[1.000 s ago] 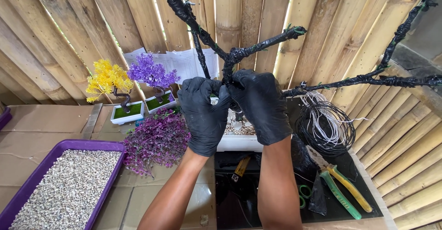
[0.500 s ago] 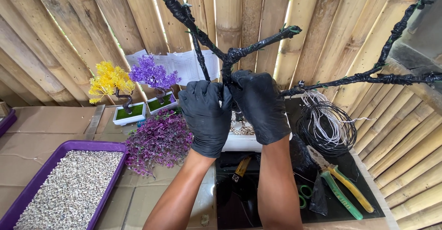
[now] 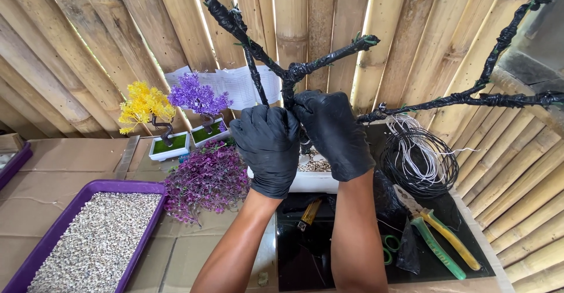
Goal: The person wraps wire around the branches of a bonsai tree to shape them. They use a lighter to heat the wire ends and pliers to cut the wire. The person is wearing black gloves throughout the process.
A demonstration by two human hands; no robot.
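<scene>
Barely a shift from half a second before: both gloved hands stayed clamped on the trunk, the view only nudged. The left hand [image 3: 267, 149] and right hand [image 3: 333, 133] were wrapped tight, side by side, around the black-taped wire tree [image 3: 292, 74] at centre frame. Its branches forked to eleven, one and three o'clock, lumpy with tape, and its base stood in a white pot [image 3: 311, 178] of gravel. At nine o'clock sat a yellow mini tree [image 3: 145, 105] and a purple mini tree [image 3: 197, 96]; at seven, a purple tray [image 3: 88, 190] of gravel. A wire coil [image 3: 418, 161] and pliers [image 3: 443, 243] lay at four on the cardboard-covered worktop [image 3: 53, 175], against the bamboo wall [image 3: 106, 29].
</scene>
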